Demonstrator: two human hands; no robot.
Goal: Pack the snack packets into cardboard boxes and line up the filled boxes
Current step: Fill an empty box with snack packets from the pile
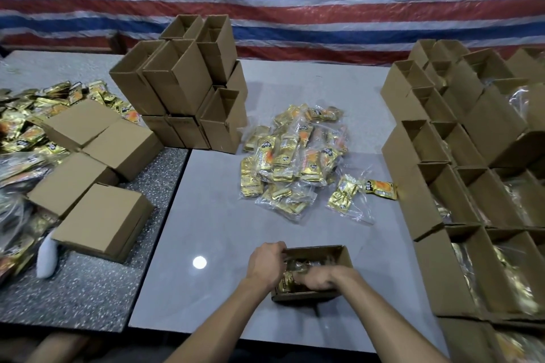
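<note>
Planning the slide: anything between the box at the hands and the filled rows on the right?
Nothing visible. Bare table lies between the box and the filled rows. Two loose packets sit farther back, off that line.

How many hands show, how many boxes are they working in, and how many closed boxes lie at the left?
Bare hands, left hand and right hand: 2
Open brown cardboard box they work in: 1
Closed brown cardboard boxes at the left: 4
Total: 7
</note>
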